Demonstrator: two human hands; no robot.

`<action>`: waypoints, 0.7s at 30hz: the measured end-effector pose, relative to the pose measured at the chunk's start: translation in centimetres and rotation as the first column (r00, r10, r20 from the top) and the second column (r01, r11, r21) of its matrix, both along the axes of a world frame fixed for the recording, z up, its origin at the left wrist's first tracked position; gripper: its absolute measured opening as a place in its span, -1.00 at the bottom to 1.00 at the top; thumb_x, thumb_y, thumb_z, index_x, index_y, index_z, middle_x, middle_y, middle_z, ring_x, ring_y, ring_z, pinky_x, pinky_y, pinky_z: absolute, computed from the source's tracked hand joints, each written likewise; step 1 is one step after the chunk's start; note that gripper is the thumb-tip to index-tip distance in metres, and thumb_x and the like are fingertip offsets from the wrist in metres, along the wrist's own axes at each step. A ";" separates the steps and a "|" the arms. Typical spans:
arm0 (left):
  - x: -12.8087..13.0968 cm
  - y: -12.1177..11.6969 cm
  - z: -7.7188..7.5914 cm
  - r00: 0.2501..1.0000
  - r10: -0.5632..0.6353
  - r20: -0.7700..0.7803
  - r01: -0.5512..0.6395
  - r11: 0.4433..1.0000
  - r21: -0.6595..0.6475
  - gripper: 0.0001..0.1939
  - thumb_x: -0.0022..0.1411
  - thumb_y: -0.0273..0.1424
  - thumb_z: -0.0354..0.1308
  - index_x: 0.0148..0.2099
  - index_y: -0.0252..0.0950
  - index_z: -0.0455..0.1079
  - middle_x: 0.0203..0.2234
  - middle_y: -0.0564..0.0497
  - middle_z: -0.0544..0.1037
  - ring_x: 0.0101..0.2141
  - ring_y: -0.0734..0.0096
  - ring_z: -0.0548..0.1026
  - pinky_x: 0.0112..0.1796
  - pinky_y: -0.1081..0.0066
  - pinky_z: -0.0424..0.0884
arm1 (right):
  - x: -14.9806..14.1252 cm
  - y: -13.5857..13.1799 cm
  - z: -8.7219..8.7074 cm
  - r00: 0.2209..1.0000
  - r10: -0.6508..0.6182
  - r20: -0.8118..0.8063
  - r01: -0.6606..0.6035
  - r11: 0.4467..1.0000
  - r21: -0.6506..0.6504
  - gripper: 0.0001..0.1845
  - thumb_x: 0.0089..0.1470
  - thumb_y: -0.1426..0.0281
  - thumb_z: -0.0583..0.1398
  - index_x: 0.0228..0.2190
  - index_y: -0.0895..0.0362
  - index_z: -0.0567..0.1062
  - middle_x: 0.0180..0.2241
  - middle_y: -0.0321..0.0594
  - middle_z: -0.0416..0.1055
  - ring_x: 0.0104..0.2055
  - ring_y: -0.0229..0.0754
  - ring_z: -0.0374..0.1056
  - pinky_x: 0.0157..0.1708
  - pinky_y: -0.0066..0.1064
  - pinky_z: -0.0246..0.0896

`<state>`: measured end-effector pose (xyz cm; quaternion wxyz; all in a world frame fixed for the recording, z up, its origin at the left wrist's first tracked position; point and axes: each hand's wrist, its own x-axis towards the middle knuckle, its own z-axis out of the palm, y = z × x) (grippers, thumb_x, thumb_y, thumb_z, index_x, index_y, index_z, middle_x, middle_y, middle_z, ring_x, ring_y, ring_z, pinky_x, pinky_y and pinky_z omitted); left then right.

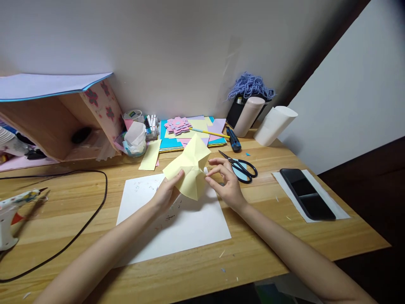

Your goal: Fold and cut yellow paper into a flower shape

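A pale yellow paper shape, creased and cut into several petal-like lobes, is held up over a white sheet of paper. My left hand grips its lower left lobe, with the thumb on top and the other fingers behind. My right hand is at the right edge of the paper shape, thumb and index finger pinched together at that edge. Just right of this hand lie black-handled scissors, resting partly on a small light blue paper piece.
A hot glue gun with its black cord lies left. A phone rests at right. Behind are coloured papers, a pink paper flower, a utility knife, marker pens and an open box.
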<state>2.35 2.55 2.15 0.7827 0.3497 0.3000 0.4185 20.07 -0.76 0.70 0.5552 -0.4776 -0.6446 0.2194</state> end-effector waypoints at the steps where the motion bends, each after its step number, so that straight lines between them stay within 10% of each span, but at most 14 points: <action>1: 0.0 0.1 0.0 1.000 0.004 0.007 -0.004 1.000 0.000 -0.51 0.14 -0.34 0.11 0.12 -0.25 0.18 -0.02 -0.08 0.40 -0.06 0.22 0.38 -0.16 0.38 0.33 | 0.1 0.0 0.1 1.000 -0.006 0.029 0.006 1.000 0.016 -0.98 -0.03 0.43 0.18 -0.46 0.07 0.40 -0.08 -0.16 0.22 0.03 -0.08 0.16 0.01 -0.15 0.10; 8: -0.3 0.7 -0.9 1.000 -0.008 0.000 0.008 1.000 0.019 -0.49 0.14 -0.36 0.10 0.15 -0.21 0.14 0.02 -0.05 0.36 -0.03 0.24 0.35 -0.12 0.36 0.31 | 0.4 0.1 0.7 0.974 0.068 0.216 -0.092 0.991 0.101 -0.96 -0.01 0.46 0.13 -0.45 0.08 0.36 0.06 -0.16 0.23 0.15 -0.01 0.05 0.09 -0.02 -0.07; 21: -0.4 0.9 -1.5 0.994 -0.105 0.017 0.106 0.994 -0.032 -0.57 0.13 -0.36 0.07 0.06 -0.35 0.27 -0.05 -0.10 0.43 -0.03 0.16 0.36 -0.08 0.27 0.27 | 0.3 0.2 0.1 0.992 0.103 -0.075 -0.108 0.992 -0.063 -0.87 -0.03 0.45 0.16 -0.35 0.08 0.33 -0.15 -0.15 0.31 -0.02 -0.12 0.23 0.00 -0.21 0.09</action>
